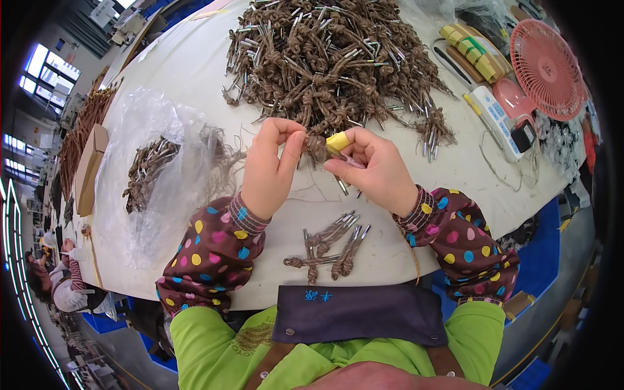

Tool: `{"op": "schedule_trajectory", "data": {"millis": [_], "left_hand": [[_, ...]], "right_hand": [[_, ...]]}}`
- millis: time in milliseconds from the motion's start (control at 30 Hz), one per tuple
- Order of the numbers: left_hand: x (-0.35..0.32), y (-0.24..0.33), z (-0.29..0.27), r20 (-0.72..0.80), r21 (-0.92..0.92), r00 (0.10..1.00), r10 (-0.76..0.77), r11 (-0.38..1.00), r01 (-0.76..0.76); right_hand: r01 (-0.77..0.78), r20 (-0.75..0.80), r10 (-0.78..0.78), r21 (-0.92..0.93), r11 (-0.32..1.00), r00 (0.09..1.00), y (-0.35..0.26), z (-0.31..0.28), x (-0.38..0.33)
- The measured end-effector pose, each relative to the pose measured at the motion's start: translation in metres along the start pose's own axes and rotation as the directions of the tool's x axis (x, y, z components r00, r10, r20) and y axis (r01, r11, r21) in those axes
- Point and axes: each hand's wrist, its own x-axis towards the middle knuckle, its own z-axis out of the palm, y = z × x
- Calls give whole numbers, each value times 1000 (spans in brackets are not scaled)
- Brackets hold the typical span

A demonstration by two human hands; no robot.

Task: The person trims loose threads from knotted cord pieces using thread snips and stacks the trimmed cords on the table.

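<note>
Between my hands is a knotted brown cord [316, 144], just in front of a large pile of knotted brown cords [318, 65] with silver metal tips. My left hand [272, 166] pinches the left side of this cord between thumb and forefinger. Yellow tape is wrapped round the forefinger of my right hand [378, 170]. That hand is closed on a small pale pinkish object [353, 161], mostly hidden by the fingers, close to the knot. Nearer to me, a small group of knotted cords with metal tips [325, 247] lies on the white table [273, 273].
On the left lies a clear plastic bag [156, 214] with brown cords inside, beside a cardboard box [91, 169]. At the right are a pink fan [547, 68], a white power strip [497, 123] and a yellow-wrapped bundle [478, 52]. A person [68, 286] sits farther left.
</note>
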Motion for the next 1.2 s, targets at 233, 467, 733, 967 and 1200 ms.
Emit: {"op": "schedule_trajectory", "data": {"millis": [233,467,733,967,1200], "left_hand": [[3,-6,-1,320,-353,884,-340,823,444],[8,-2,-8,85,211,994,68,974,-85],[11,-12,-6,67,304,876,477,827,-473],[11,-9,-9,112,293,874,473,824,-484],[9,-5,-5,169,316,862,477,803,-506]], "right_hand": [[-9,-93,7,-22,1000,996,-7,-4,0],[-42,-102,51,90,995,993,-1,-6,3],[-243,105,235,66,968,966,-11,-10,2],[205,-52,-285,-572,794,957,-23,-19,0],[333,66,-410,-706,625,910,-24,-24,-3]]}}
